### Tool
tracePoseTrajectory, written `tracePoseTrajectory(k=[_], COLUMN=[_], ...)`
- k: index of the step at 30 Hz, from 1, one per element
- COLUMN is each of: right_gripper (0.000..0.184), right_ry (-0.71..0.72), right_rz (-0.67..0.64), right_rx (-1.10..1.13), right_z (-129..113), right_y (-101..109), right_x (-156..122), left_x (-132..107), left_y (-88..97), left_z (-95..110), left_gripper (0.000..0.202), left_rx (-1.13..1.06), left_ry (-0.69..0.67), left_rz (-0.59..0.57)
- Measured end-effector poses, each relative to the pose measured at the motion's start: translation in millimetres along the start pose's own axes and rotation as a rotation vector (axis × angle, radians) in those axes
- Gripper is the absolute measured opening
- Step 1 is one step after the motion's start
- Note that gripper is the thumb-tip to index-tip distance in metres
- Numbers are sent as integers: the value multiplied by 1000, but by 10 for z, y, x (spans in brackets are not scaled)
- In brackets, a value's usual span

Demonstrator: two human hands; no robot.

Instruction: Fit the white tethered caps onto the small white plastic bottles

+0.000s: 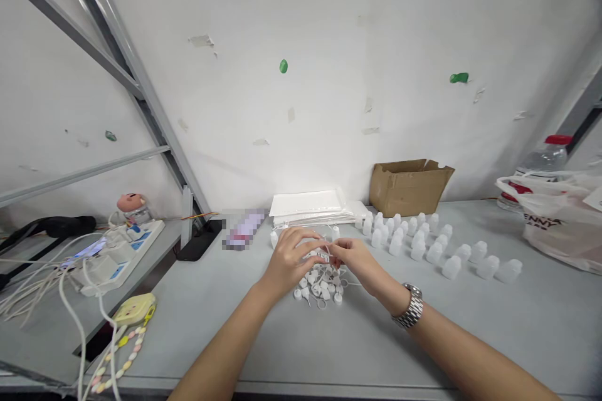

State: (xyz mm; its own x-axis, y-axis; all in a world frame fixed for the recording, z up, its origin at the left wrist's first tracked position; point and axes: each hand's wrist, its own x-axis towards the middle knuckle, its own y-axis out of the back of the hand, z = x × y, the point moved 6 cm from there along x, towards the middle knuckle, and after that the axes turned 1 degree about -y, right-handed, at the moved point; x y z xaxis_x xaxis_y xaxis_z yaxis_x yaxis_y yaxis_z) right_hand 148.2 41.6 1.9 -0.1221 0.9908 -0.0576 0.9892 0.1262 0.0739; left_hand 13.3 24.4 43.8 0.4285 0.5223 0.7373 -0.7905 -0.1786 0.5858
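Note:
My left hand [292, 258] and my right hand [353, 257] meet over a pile of small white plastic caps [324, 289], some with ring-shaped loops and one with a thin pin. Fingertips of both hands close on a small white plastic piece [328, 249]. Its exact shape is partly hidden by the fingers. A silver watch sits on my right wrist. To the right, several translucent white bottles [418, 247] stand in loose rows on the grey table [376, 351]. A few more bottles show just behind my hands.
Behind the hands lie flat white packets [308, 203], next to an open cardboard box [408, 188]. A plastic bag [564, 219] and a red-capped bottle [545, 160] stand far right. On the left are a black stand [200, 244], a power strip [126, 260], cables and a yellow case [135, 309].

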Motion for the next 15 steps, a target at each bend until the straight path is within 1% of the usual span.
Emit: tracePoseTrajectory(k=[3, 8, 11, 15], right_gripper=[18, 17, 18, 20], right_ry=[-9, -29, -24, -35], right_rz=[-20, -53, -64, -85], right_rx=[13, 10, 6, 0], right_z=[54, 89, 87, 114], right_y=[-34, -84, -92, -97], right_x=[14, 2, 1, 17], left_x=[-40, -34, -16, -13], left_y=[-47, -57, -48, -54], left_z=[50, 97, 108, 75], left_gripper=[23, 12, 12, 11], left_rx=[68, 108, 72, -13], left_ry=[-77, -95, -79, -3], left_rz=[-4, 22, 33, 52])
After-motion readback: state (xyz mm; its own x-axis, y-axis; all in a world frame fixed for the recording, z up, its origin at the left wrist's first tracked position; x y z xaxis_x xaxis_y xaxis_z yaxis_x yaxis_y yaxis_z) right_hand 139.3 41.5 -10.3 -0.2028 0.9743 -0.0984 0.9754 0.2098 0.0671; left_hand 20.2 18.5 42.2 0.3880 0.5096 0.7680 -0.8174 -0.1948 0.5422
